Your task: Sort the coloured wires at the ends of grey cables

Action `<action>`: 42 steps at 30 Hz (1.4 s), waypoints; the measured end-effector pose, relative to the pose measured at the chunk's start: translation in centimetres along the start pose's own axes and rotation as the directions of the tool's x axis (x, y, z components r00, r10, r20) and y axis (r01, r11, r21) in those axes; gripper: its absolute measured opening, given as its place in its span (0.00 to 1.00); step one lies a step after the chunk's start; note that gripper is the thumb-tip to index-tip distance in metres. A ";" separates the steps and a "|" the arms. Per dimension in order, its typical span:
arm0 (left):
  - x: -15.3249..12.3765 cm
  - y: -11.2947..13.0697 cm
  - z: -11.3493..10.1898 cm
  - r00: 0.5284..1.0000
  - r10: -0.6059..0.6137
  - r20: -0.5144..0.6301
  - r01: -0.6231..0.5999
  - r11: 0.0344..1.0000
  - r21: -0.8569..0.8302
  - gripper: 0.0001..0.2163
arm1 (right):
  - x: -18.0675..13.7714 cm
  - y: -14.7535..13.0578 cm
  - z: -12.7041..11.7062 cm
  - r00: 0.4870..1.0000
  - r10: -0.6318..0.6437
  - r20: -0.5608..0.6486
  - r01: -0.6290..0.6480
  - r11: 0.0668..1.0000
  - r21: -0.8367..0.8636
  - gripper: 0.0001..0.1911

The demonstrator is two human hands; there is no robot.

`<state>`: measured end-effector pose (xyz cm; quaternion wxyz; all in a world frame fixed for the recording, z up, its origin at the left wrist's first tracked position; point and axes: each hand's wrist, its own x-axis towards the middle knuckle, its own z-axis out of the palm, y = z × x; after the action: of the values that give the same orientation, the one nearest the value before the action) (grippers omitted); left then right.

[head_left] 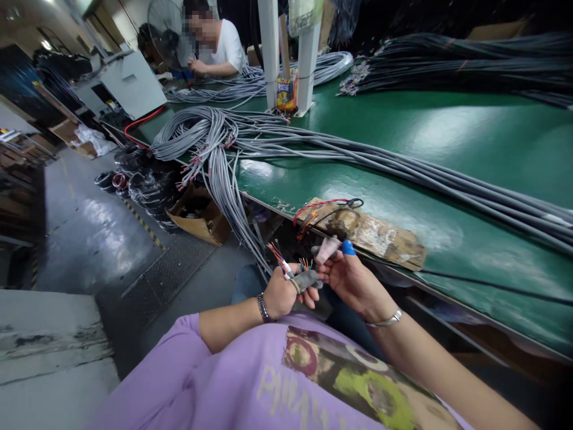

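Note:
My left hand (286, 292), with a metal watch at the wrist, is closed round a cable end whose thin coloured wires (280, 258) fan out above the fist. A second small tuft of orange and green wires (306, 263) shows beside it, and a grey wrap (307, 279) covers part of a finger. Close by on the right, my right hand (351, 280) has its thumb raised apart from the fingers, palm turned up. Blue tape (348, 247) covers that thumb tip. A pinkish-white piece (329, 249) lies at its index finger; whether it is a finger wrap is unclear.
Grey cables (358, 152) lie along the green table (358, 113), some hanging over its edge. A worn wooden board (394, 242) with red and black leads sits at the edge. Black cable bundles (430, 65), a cardboard box (201, 218) and a co-worker (228, 48) are beyond.

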<state>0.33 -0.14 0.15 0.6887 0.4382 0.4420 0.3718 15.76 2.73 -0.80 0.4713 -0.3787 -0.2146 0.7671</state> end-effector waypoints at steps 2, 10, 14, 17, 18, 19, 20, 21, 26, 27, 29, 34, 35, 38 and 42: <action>-0.1 -0.1 -0.2 1.000 -0.002 -0.006 0.002 1.000 -0.003 0.22 | -0.3 0.0 -0.1 0.999 0.025 0.026 -0.025 1.000 -0.007 0.23; -0.1 -0.4 -0.4 1.000 -0.015 0.016 0.014 0.999 0.032 0.22 | -1.7 0.1 -0.1 0.988 0.015 0.155 0.015 0.982 -0.187 0.17; -0.3 0.1 -0.4 0.997 -0.046 0.057 0.040 0.994 0.102 0.22 | -2.1 -0.4 0.7 0.991 -0.031 0.130 0.080 0.916 -0.392 0.20; -0.5 0.6 -0.3 0.993 -0.073 0.094 0.060 0.989 0.137 0.22 | -2.3 -1.1 1.0 0.990 -0.032 0.137 0.099 0.849 -0.519 0.22; -0.6 0.6 -0.3 0.992 -0.081 0.100 0.066 0.988 0.142 0.22 | -2.3 -1.3 1.0 0.989 -0.030 0.144 0.104 0.836 -0.538 0.21; -0.5 0.6 -0.3 0.991 -0.086 0.100 0.071 0.987 0.143 0.22 | -2.3 -1.4 1.0 0.987 -0.032 0.155 0.113 0.828 -0.549 0.21; -0.5 0.6 -0.3 0.992 -0.086 0.095 0.073 0.988 0.138 0.22 | -2.4 -1.5 0.9 0.985 -0.035 0.168 0.124 0.822 -0.555 0.20; -0.4 0.5 -0.4 0.993 -0.082 0.086 0.071 0.989 0.130 0.22 | -2.4 -1.5 0.7 0.983 -0.043 0.181 0.138 0.818 -0.559 0.20; -0.1 -0.2 -0.7 0.997 -0.066 0.031 0.063 0.994 0.084 0.22 | -2.5 -0.7 0.3 0.981 -0.111 0.161 0.182 0.816 -0.549 0.16; -0.1 -0.3 -0.7 0.997 -0.066 0.030 0.063 0.995 0.081 0.22 | -2.4 -0.5 0.2 0.983 -0.132 0.128 0.181 0.822 -0.540 0.15; -0.2 -0.2 -0.6 0.996 -0.068 0.051 0.064 0.994 0.085 0.22 | -2.0 -0.2 -0.2 0.983 -0.182 0.025 0.171 0.860 -0.481 0.13; -0.4 -0.1 -0.5 0.996 -0.061 0.063 0.053 0.992 0.111 0.21 | -1.5 -0.1 -1.1 0.983 -0.139 -0.121 0.109 0.969 -0.224 0.14; -0.3 -0.1 -0.5 0.997 -0.055 0.046 0.050 0.993 0.110 0.21 | -1.5 -0.2 -1.1 0.992 -0.092 -0.087 0.072 0.976 -0.208 0.14; -0.2 -0.3 -0.6 0.998 -0.045 0.037 0.041 0.994 0.105 0.21 | -2.0 -0.1 -0.7 0.999 0.038 0.018 -0.033 0.974 -0.223 0.15; -0.1 -0.2 -0.6 0.997 -0.053 0.063 0.045 0.992 0.115 0.22 | -2.3 0.0 -0.1 0.998 0.033 0.055 -0.014 0.948 -0.317 0.16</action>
<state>-0.24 -0.15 -0.11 0.6860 0.4776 0.4499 0.3145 16.42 0.63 0.02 0.3885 -0.4287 -0.3443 0.7394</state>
